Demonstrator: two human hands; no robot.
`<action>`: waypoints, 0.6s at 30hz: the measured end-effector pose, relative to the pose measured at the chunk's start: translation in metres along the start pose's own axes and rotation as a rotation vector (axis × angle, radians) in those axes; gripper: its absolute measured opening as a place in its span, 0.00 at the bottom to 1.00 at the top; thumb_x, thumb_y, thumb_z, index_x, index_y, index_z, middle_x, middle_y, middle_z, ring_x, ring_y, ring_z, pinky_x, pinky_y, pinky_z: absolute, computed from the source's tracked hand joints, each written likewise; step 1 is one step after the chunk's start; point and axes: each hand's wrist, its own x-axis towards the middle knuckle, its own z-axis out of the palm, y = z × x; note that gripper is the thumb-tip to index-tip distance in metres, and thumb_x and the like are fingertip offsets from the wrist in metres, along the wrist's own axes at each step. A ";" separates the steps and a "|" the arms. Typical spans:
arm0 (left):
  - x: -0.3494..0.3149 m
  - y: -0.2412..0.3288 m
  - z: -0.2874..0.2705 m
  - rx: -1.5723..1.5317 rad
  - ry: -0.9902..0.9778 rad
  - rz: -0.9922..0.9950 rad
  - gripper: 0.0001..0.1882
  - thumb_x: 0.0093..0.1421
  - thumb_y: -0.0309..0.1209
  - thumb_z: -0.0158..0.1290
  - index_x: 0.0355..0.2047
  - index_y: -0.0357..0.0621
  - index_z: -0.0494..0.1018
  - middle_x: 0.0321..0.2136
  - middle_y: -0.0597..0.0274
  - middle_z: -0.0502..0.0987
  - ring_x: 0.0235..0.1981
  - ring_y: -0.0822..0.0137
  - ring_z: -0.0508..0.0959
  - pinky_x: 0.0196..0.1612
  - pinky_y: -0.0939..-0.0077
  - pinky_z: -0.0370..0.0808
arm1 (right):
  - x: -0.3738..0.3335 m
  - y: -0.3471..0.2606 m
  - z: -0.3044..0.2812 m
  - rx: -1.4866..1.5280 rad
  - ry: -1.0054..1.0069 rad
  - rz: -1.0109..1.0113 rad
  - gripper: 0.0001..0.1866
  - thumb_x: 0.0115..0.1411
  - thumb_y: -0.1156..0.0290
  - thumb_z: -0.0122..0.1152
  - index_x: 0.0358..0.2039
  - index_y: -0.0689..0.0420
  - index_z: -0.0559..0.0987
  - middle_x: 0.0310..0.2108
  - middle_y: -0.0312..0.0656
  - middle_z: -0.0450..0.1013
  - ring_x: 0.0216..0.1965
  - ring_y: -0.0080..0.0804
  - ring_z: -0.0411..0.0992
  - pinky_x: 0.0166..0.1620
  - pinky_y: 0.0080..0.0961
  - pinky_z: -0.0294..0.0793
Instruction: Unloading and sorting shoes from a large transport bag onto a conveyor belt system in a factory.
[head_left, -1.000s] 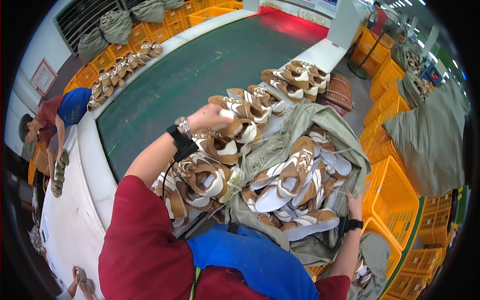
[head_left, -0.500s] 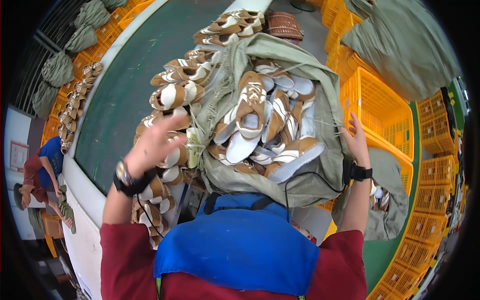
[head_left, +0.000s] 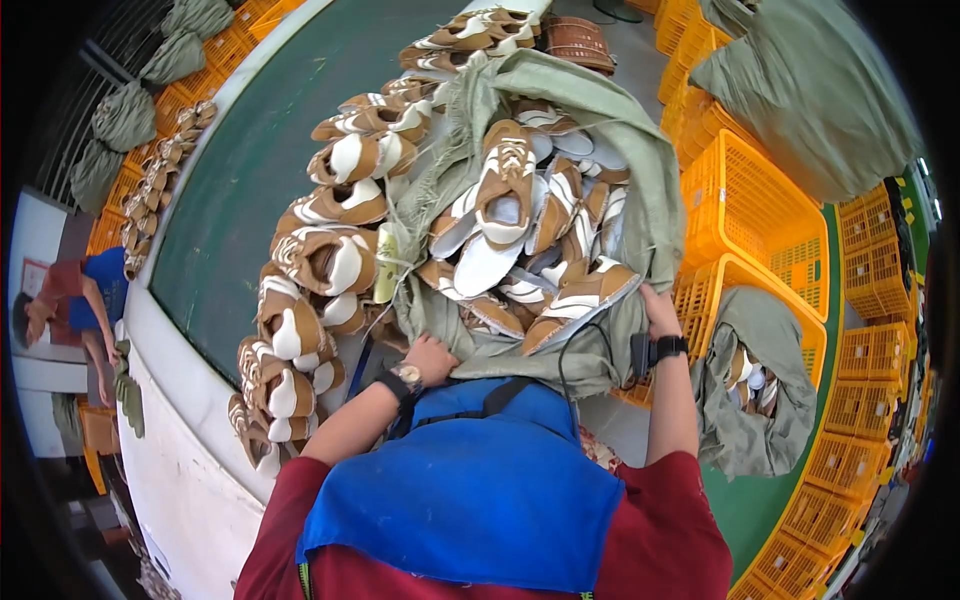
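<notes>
In front of me a grey-green cloth sack point(head_left: 655, 210) gapes wide, filled with brown and white sneakers point(head_left: 507, 180) piled loosely. White insoles or soles show among them. My left hand point(head_left: 430, 360) is closed on the sack's near edge at the left, close to my blue apron point(head_left: 470, 470). At the right side of the sack, my right hand point(head_left: 660, 312) grips its rim, with the fingertips partly hidden by cloth. A dark cable runs near the right wrist across the fabric. Left of the sack, more brown and white sneakers point(head_left: 330, 262) stand in stacked rows.
A green belt point(head_left: 250, 200) with a white edge lies to the left. Yellow crates point(head_left: 765, 205) stand at the right, one holding a second grey-green sack point(head_left: 755, 330) of shoes. A brown basket point(head_left: 578, 45) sits beyond the sack. Another person point(head_left: 75, 300) is at far left.
Both hands were raised and spread apart beside the sack. They have come down toward me and closed on its edge, left near my apron, right on the right rim.
</notes>
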 end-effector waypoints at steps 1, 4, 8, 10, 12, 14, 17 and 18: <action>-0.002 0.001 0.000 -0.045 0.011 0.012 0.14 0.45 0.29 0.50 0.33 0.56 0.78 0.31 0.62 0.74 0.40 0.61 0.72 0.50 0.62 0.61 | 0.010 -0.002 0.006 0.014 -0.016 -0.034 0.20 0.54 0.71 0.54 0.47 0.66 0.69 0.44 0.43 0.70 0.43 0.35 0.69 0.47 0.29 0.66; -0.010 0.006 -0.015 -0.047 0.053 0.012 0.20 0.45 0.33 0.55 0.42 0.52 0.74 0.35 0.57 0.73 0.43 0.58 0.71 0.55 0.60 0.58 | 0.021 -0.010 0.011 -0.223 0.021 -0.025 0.22 0.53 0.70 0.54 0.48 0.67 0.69 0.46 0.45 0.70 0.44 0.35 0.69 0.47 0.27 0.66; -0.055 0.003 -0.045 -0.329 0.409 0.091 0.34 0.42 0.35 0.61 0.51 0.46 0.64 0.49 0.49 0.65 0.52 0.51 0.65 0.57 0.58 0.58 | -0.008 -0.023 -0.001 -0.342 0.055 -0.142 0.26 0.51 0.66 0.59 0.49 0.65 0.69 0.46 0.44 0.70 0.44 0.34 0.69 0.46 0.27 0.67; -0.081 0.006 -0.053 -0.397 0.413 0.088 0.33 0.43 0.34 0.61 0.51 0.44 0.64 0.49 0.49 0.66 0.52 0.51 0.65 0.55 0.60 0.60 | -0.028 -0.029 -0.006 -0.354 0.074 -0.150 0.28 0.50 0.65 0.62 0.50 0.64 0.68 0.46 0.42 0.70 0.44 0.31 0.69 0.46 0.26 0.67; -0.113 0.006 -0.057 -0.520 0.437 0.141 0.33 0.45 0.32 0.59 0.52 0.41 0.62 0.47 0.47 0.68 0.48 0.51 0.68 0.51 0.65 0.66 | -0.048 -0.034 -0.007 -0.416 0.111 -0.193 0.28 0.49 0.64 0.62 0.49 0.64 0.69 0.45 0.43 0.71 0.43 0.31 0.70 0.45 0.26 0.67; -0.147 0.007 -0.054 -0.580 0.448 0.137 0.31 0.45 0.31 0.59 0.51 0.40 0.63 0.45 0.47 0.69 0.47 0.51 0.69 0.50 0.65 0.67 | -0.065 -0.038 -0.004 -0.439 0.137 -0.233 0.27 0.48 0.63 0.63 0.46 0.66 0.71 0.43 0.45 0.72 0.42 0.33 0.70 0.45 0.26 0.67; -0.199 0.009 -0.041 -0.681 0.485 0.133 0.29 0.47 0.31 0.57 0.50 0.38 0.63 0.40 0.46 0.72 0.43 0.51 0.71 0.48 0.65 0.68 | -0.085 -0.039 0.003 -0.571 0.262 -0.279 0.27 0.47 0.62 0.64 0.45 0.67 0.72 0.42 0.47 0.73 0.43 0.34 0.70 0.45 0.26 0.67; -0.215 0.007 -0.036 -0.712 0.501 0.112 0.29 0.48 0.31 0.57 0.51 0.38 0.63 0.40 0.46 0.72 0.43 0.50 0.71 0.47 0.65 0.68 | -0.089 -0.038 0.006 -0.535 0.241 -0.290 0.30 0.47 0.62 0.65 0.47 0.67 0.70 0.43 0.49 0.71 0.45 0.36 0.70 0.47 0.27 0.66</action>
